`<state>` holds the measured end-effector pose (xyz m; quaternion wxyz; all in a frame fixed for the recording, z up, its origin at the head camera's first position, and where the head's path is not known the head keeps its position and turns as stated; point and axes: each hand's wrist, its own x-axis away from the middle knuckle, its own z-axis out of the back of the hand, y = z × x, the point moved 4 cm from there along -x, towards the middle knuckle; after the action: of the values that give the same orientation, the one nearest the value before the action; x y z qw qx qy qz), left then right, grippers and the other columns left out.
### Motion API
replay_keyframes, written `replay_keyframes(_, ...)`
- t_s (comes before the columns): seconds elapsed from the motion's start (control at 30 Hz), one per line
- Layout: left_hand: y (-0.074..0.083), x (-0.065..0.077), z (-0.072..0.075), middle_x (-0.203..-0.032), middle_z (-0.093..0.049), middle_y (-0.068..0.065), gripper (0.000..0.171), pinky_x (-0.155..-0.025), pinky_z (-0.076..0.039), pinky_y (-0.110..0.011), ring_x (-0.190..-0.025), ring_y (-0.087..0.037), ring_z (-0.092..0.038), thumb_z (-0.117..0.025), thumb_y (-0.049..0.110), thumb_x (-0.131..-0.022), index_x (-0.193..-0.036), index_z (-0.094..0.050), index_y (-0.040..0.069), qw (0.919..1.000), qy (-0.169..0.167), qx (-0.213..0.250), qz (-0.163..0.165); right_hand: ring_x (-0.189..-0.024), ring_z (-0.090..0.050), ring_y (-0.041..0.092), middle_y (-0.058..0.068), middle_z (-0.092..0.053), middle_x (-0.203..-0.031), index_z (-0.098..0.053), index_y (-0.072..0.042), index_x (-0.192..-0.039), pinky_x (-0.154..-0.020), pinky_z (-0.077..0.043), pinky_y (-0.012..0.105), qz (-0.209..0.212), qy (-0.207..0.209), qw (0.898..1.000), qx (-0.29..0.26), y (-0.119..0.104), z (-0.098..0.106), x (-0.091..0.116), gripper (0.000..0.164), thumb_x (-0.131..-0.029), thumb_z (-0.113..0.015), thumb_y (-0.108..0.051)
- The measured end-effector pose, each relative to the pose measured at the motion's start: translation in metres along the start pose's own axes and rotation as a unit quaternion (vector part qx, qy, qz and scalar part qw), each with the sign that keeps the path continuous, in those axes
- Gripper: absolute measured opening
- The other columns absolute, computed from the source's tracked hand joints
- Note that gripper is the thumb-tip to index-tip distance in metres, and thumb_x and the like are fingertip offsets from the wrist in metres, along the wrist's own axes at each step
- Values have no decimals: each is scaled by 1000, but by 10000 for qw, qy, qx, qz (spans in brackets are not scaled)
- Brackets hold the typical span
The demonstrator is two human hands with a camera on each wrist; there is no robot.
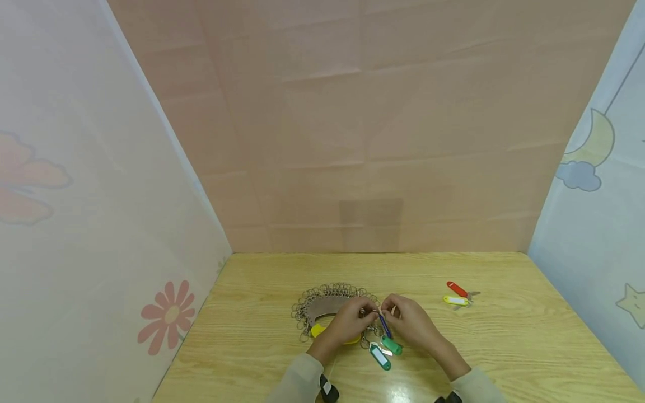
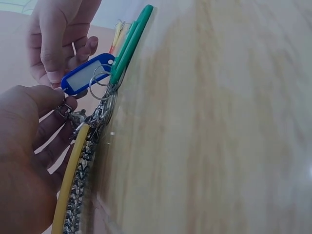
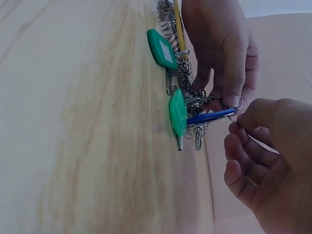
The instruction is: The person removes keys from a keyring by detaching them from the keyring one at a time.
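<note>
My left hand (image 1: 353, 320) pinches a small metal ring at the right end of a curved grey key holder (image 1: 317, 306), which is edged with many clips and rings. My right hand (image 1: 412, 323) pinches the thin split ring (image 3: 233, 118) of a blue key tag (image 2: 87, 75), thumb against forefinger. The fingertips of both hands nearly meet at these rings. The blue tag hangs between the hands with a white label in its face. Below it, two green key tags (image 1: 380, 356) with keys lie beside the holder. A yellow curved handle (image 3: 180, 30) runs along the holder, partly behind my left hand.
Farther right on the wooden table (image 1: 529, 347) lie a red key tag (image 1: 457, 289) and a yellow key tag (image 1: 456, 300) with keys. A plain back wall (image 1: 302, 140) and printed side walls (image 1: 90, 235) surround the table.
</note>
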<state>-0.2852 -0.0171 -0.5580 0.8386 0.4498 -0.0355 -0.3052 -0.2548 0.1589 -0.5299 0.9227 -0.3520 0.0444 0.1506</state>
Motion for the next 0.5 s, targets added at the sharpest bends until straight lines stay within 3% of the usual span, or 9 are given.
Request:
replay_keyframes(0.13, 0, 0, 1, -102, -72, 3, 9, -80, -51, -18, -88, 6, -55, -66, 18, -107, -107, -74, 14, 9999, 56, 75, -43, -65, -53, 0, -11, -66, -84, -70, -18, -99, -57, -46, 22, 10, -135, 9999, -83, 1, -2, -1, 10, -97, -72, -8)
replay_keyframes(0.5, -2, 0, 0, -103, -71, 6, 6, -80, -51, -18, -91, 5, -56, -68, 19, -106, -106, -74, 18, 10000, 50, -21, -45, -61, -50, 1, -10, -63, -80, -68, -16, -95, -54, -42, 21, -93, -108, 9999, -27, 1, -6, -1, 7, -97, -72, -10)
